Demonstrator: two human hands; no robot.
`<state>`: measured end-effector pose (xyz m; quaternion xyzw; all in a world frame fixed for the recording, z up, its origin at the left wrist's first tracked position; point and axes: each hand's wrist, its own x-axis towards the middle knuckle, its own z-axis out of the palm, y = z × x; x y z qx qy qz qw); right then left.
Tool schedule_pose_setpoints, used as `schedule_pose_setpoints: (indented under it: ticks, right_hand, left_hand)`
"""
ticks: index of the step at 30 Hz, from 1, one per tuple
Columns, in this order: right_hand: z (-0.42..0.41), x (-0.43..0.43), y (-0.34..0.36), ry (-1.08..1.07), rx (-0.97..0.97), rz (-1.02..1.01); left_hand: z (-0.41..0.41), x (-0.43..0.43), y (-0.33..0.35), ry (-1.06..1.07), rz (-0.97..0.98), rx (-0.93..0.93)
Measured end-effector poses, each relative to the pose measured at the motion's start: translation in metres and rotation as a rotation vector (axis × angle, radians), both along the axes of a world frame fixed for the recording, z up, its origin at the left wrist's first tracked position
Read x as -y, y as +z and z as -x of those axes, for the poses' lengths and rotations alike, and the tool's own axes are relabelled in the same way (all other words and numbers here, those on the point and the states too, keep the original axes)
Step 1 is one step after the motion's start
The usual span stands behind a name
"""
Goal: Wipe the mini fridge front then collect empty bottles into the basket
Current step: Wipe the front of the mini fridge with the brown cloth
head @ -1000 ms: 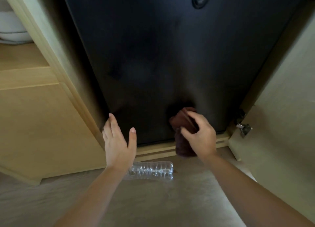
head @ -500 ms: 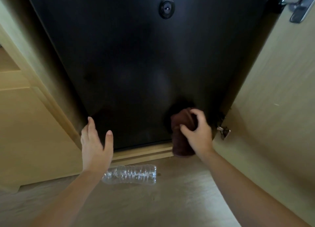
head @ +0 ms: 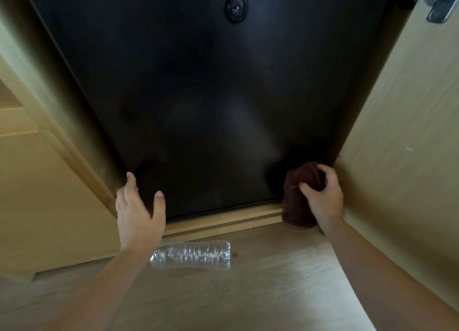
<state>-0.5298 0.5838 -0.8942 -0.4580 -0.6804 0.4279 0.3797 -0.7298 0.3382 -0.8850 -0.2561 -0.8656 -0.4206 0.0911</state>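
The mini fridge front (head: 198,107) stands straight ahead of me, set in a cabinet (head: 49,206), with its lock (head: 236,7) up near the top. To my right the cabinet door (head: 402,132) stands open, its hinge (head: 439,3) at the upper corner. My left hand (head: 139,214) is at the fridge's lower left corner, my right hand (head: 323,196) at the lower right, holding the cloth (head: 298,201) against the front. On the floor (head: 248,293) before the fridge, a bottle (head: 193,255) lies on its side, just right of my left wrist.
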Motion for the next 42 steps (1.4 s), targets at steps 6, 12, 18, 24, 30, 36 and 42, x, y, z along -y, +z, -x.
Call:
schedule_pose_setpoints:
  ticks: [6,12,18,24,30,36,42]
  right_hand:
    - [0.027,0.041,-0.004,0.150,0.048,-0.017]
    - [0.063,0.078,-0.020,0.302,0.015,0.041]
    - [0.027,0.037,-0.028,0.125,0.054,0.054]
    - [0.005,0.010,-0.030,-0.012,0.063,0.101]
    - [0.035,0.056,-0.037,0.102,0.130,0.103]
    - [0.070,0.091,-0.038,0.174,0.082,0.174]
    - [0.040,0.056,-0.032,-0.059,0.132,0.091]
  left_hand:
    - [0.003,0.006,-0.001,-0.038,0.048,0.003]
    - [0.000,0.001,0.000,-0.004,0.030,-0.003]
    - [0.003,0.005,-0.001,-0.030,0.057,-0.028]
    - [0.005,0.008,-0.002,-0.043,0.065,-0.023]
    - [0.005,0.009,0.001,-0.055,0.036,0.008]
    - [0.011,0.017,0.003,-0.118,0.008,0.003]
    - [0.012,0.017,-0.001,-0.139,0.016,-0.008]
